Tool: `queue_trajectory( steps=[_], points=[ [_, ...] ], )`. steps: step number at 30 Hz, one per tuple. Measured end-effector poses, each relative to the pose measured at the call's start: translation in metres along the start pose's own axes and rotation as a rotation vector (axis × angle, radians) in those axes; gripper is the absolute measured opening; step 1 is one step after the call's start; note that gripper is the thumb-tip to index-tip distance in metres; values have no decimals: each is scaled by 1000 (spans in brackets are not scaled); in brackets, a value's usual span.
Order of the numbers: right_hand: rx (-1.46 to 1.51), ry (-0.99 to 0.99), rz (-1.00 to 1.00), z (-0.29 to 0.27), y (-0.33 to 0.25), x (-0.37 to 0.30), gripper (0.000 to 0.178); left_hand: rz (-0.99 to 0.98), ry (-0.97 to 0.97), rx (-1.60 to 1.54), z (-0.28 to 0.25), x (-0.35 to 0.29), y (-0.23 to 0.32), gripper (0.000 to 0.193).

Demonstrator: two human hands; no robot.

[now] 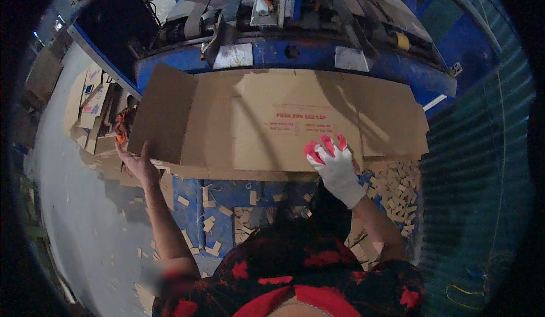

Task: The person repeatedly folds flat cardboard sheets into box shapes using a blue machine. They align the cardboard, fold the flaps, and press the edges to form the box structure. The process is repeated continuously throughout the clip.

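A wide brown cardboard box blank (pixel 218 124) with red print lies across in front of me, its folds creased. The left end panel (pixel 164 112) tilts up and looks darker. My bare left hand (pixel 141 165) grips the lower edge of that panel, thumb on the near face and fingers toward the outer side. On the right part of the blank rests my right hand (pixel 338 172), in a white glove with red fingertips. Its fingers are spread and bent, tips touching the cardboard near the lower edge.
Beyond the blank stands a blue machine (pixel 312 53) with metal plates and belts. Cardboard scraps (pixel 392 195) heap up at the right below the blank, and more lie on the blue frame (pixel 218 203). Flat cardboard pieces (pixel 93 104) are stacked at the left. A corrugated wall (pixel 471 186) runs along the right.
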State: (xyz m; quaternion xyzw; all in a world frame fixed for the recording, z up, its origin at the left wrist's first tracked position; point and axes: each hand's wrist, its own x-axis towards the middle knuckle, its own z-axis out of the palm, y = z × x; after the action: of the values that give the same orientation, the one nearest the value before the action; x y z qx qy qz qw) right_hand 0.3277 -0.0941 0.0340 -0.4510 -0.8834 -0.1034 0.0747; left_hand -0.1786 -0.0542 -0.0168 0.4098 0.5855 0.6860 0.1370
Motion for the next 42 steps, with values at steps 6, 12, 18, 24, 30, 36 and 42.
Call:
queue_trajectory(
  steps=[6,12,18,24,30,36,42],
  points=[
    [33,91,93,-8,31,-24,47,-87,-508,94,58,-55,44,40],
    [-154,211,99,36,107,15,55,593,-621,413,171,-40,56,67],
    [-50,228,72,66,172,78,53,669,-660,429,243,10,26,60],
    [-259,118,160,73,242,193,51,576,-536,1045,360,78,9,58],
    [-60,287,230,35,272,198,57,501,-728,503,384,74,22,51],
    [92,293,704,24,212,1,57,278,-283,1214,134,39,-9,51],
    [-216,-20,858,32,134,-131,81,-251,-539,1000,-30,45,-51,85]
  ],
)
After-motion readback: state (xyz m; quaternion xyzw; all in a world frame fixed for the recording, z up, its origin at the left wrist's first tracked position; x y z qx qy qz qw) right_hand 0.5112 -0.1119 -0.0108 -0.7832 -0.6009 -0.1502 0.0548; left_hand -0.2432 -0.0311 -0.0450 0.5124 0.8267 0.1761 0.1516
